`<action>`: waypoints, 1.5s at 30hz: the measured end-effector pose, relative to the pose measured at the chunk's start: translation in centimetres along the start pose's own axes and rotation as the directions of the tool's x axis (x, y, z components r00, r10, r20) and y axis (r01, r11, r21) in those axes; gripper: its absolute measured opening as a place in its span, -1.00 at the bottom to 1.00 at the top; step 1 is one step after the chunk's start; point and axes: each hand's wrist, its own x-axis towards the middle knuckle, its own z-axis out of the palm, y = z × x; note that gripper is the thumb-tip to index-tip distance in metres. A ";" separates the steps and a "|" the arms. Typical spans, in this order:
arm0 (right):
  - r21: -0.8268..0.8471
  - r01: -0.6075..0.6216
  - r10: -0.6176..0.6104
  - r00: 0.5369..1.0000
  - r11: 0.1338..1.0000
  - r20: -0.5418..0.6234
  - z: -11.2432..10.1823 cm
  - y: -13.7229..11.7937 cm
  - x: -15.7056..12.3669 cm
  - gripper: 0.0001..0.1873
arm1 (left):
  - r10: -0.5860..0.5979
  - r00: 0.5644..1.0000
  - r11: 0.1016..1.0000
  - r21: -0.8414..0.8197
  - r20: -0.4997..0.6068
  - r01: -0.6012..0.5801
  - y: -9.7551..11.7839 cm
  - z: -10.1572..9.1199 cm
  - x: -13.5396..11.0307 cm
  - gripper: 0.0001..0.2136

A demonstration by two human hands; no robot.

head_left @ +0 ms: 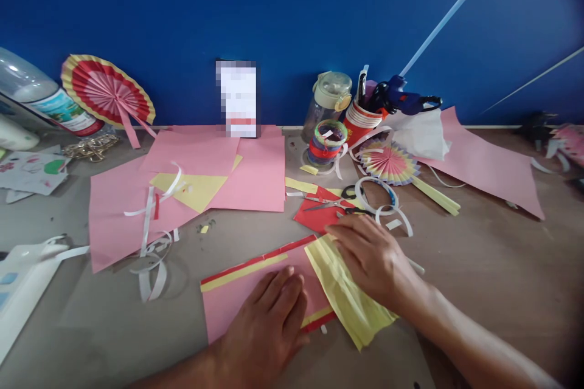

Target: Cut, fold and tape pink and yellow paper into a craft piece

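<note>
While the left hand (pixel 269 322) lies flat, fingers together, pinning the pink paper sheet edged with red and yellow strips (pixel 228 310) by the near edge of the worktop (pixel 479 267), the right hand (pixel 371 258) presses spread fingers onto the pleated yellow paper (pixel 351 310), seemingly to hold its folds.

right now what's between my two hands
The pleated yellow paper lies between your left hand and right hand, on the pink sheet, seen in the head view.
</note>
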 end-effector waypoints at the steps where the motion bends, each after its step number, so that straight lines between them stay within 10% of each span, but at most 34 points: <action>1: 0.011 0.066 -0.067 0.997 0.998 0.045 0.0 -0.7 0.4 -0.73 | 0.006 1.000 1.000 0.023 -0.017 -0.005 0.0 0.1 -0.1 -0.62; 8: 0.022 0.325 -0.316 0.898 0.945 0.306 3.3 -3.2 2.9 -0.87 | -0.008 1.000 1.000 0.003 -0.021 0.008 0.1 0.1 -0.1 -0.59; 33: 0.057 0.557 -0.560 0.822 0.829 0.106 5.1 -2.4 4.1 -0.68 | -0.014 1.000 0.999 0.042 -0.027 0.015 0.4 1.1 -0.6 -0.56; 45: 0.013 0.589 -0.581 0.792 0.808 0.187 4.9 -2.4 5.0 -0.78 | -0.043 0.998 0.999 0.008 -0.036 0.043 0.4 0.8 -0.4 -0.57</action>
